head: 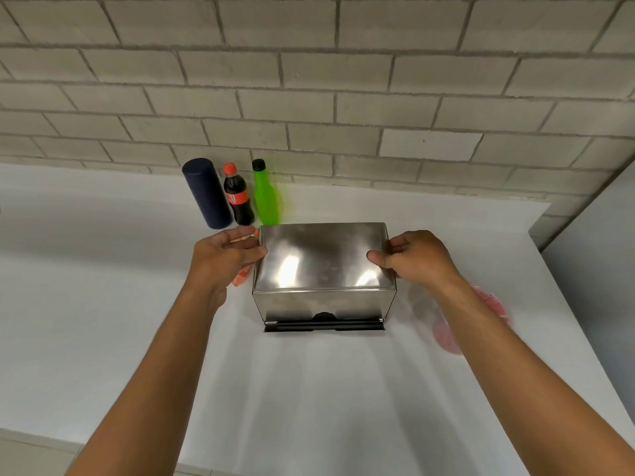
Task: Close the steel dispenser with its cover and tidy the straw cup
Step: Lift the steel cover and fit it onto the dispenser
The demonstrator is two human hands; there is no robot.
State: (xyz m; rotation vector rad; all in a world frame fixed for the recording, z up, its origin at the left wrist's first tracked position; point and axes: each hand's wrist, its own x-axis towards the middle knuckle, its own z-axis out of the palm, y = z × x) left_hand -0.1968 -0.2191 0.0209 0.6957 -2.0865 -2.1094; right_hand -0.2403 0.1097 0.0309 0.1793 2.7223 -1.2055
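Left hand [225, 255] and right hand [414, 257] clasping steel cover [323, 255] by its ends (thumbs on top), fingers curled, over dispenser [323, 304]

A drinks counter in a kitchen or snack bar.

A white counter [103, 269] runs under a wall [309, 80] of pale grey brick-pattern tiles. At 11 o'clock, against the wall, stand a dark blue cylinder [207, 194], a cola bottle [237, 197] with a red cap and a green bottle [265, 197] with a black cap. At the centre sits a steel dispenser [323, 269], the sort used for straws or napkins.
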